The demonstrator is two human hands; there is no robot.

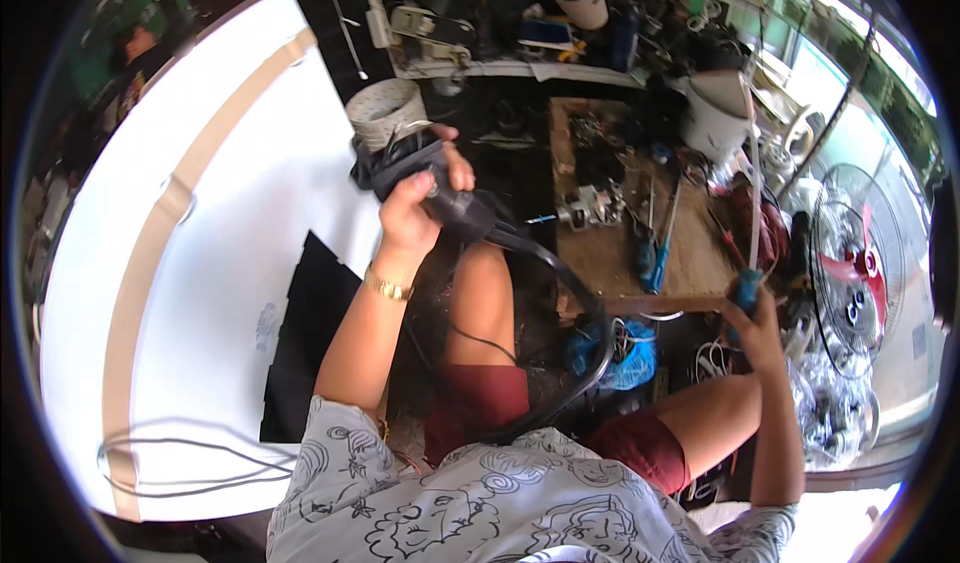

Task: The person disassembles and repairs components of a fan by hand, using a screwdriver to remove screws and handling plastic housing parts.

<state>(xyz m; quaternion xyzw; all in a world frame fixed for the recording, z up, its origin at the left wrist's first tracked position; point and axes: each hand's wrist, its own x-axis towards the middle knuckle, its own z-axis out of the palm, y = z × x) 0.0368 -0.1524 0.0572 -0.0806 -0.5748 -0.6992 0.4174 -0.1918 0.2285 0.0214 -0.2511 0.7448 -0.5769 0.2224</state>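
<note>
My left hand (420,203) is closed around a black plastic device (462,213), raised in front of my left knee. A thick black hose or cable (590,313) loops from the device toward my lap. The device's far end is partly hidden by my fingers, so its exact kind is unclear. On the right, my right hand (757,323) grips the blue handle of a long-shafted screwdriver (753,203), its shaft pointing up and away from me. The two hands are far apart, and the screwdriver does not touch the device.
A low wooden board (690,243) in front holds blue-handled screwdrivers (658,263) and a metal part (592,208). A large white panel (230,213) stands at left, near a round pale bucket (385,108). At right are a fan (860,263) and a white bucket (717,113); cluttered shelves (510,68) lie beyond.
</note>
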